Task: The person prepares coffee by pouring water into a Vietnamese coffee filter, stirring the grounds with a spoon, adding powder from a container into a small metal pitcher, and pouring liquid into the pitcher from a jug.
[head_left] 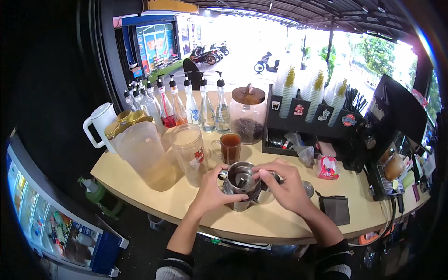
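Note:
My left hand wraps round the left side of a shiny metal cup, which sits over another metal vessel on the counter. Over the cup's right rim, my right hand has its thumb and index finger pinched together; what they hold is too small to make out. Something dark shows inside the cup. Just behind stands a glass mug of reddish-brown drink, with a tall clear jug to its left. A small round metal dish lies right of my right hand.
Pump bottles line the back left, near a white pitcher and a large frosted jug. A lidded jar stands behind the mug. Rightward are a black cup rack, a pink packet and a dark cloth.

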Demonstrator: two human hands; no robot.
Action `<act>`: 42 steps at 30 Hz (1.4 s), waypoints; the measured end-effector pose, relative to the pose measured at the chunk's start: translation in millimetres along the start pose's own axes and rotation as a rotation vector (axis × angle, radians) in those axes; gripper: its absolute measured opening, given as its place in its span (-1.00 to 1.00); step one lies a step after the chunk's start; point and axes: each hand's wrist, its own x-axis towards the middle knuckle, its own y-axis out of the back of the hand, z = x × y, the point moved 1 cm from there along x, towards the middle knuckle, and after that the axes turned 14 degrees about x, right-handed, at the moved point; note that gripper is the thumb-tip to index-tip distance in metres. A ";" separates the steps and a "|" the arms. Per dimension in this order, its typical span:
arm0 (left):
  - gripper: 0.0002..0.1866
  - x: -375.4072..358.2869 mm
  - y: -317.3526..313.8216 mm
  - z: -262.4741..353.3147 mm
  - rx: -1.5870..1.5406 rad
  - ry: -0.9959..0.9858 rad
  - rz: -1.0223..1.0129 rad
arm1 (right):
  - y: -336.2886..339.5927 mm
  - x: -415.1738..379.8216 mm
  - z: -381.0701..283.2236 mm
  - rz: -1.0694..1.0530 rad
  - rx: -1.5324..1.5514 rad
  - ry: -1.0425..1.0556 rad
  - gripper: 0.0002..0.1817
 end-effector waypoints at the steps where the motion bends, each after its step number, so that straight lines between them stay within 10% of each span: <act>1: -0.20 0.3 -0.2 -0.7 0.015 -0.009 0.006 | 0.4 -2.0 -0.8 -0.024 -0.005 -0.074 -0.76; 42: -0.19 13.7 12.0 30.6 0.065 -0.198 0.188 | -11.8 -8.5 -5.4 0.078 0.204 0.025 -0.78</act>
